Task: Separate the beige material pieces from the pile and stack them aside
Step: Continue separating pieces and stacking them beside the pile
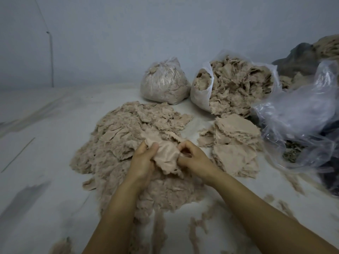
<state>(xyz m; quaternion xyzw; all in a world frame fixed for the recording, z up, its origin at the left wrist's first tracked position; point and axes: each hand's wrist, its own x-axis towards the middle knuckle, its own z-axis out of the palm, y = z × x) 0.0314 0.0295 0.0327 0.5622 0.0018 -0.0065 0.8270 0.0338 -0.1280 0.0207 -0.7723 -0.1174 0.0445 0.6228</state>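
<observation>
1. Leftmost, a thin pipe [51,59] runs up the wall [165,33] above the far left edge of the white sheet [45,143] that covers the floor.
2. On the sheet's left half lies a thin stick [18,154], well apart from everything else.
3. Near the middle of the sheet sits the big pile [117,136] of frayed beige pieces, with loose fluff [159,233] trailing toward the near edge.
4. Over the pile's near side, the left hand [143,162] grips one beige piece [166,158], fingers curled round its left edge.
5. The right hand [192,156] pinches the same piece at its right edge, so both hands are close together and clamped on it, holding it just above the pile.
6. Behind the pile, toward the far edge, stands a tied clear bag [165,83] stuffed with pale scraps.
7. Just beside it on the right lies an open white bag [201,88], tipped over, its beige scraps [238,85] spilling toward the sheet.
8. In front of that open bag, right of the pile and apart from it, rests the stack [236,142] of flattened beige pieces.
9. At the right edge, crumpled clear plastic [297,116] touches the stack's far side; a dark heap [297,59] lies behind it, perhaps cloth, though the dim view makes that hard to tell.
</observation>
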